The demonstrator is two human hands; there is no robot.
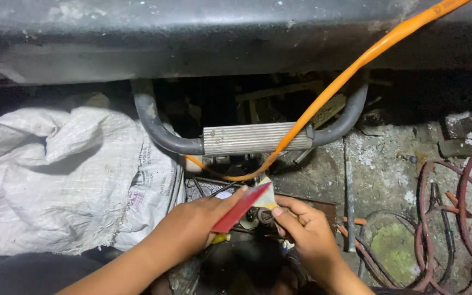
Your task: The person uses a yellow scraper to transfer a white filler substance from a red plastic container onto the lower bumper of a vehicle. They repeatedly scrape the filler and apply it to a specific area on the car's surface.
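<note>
Pinching a flat red card [240,208], the left hand [192,226] met the right hand [307,229], fingers closed on its pale end, below a ribbed metal footstep [247,139] and smooth orange hose [356,64].

Small part under the red card [240,210] too dark to tell, both forearms cut off by the bottom edge, sack [66,175] cut by the left edge, orange hose [356,65] running out top right, hoses [454,218] cut at right.
</note>
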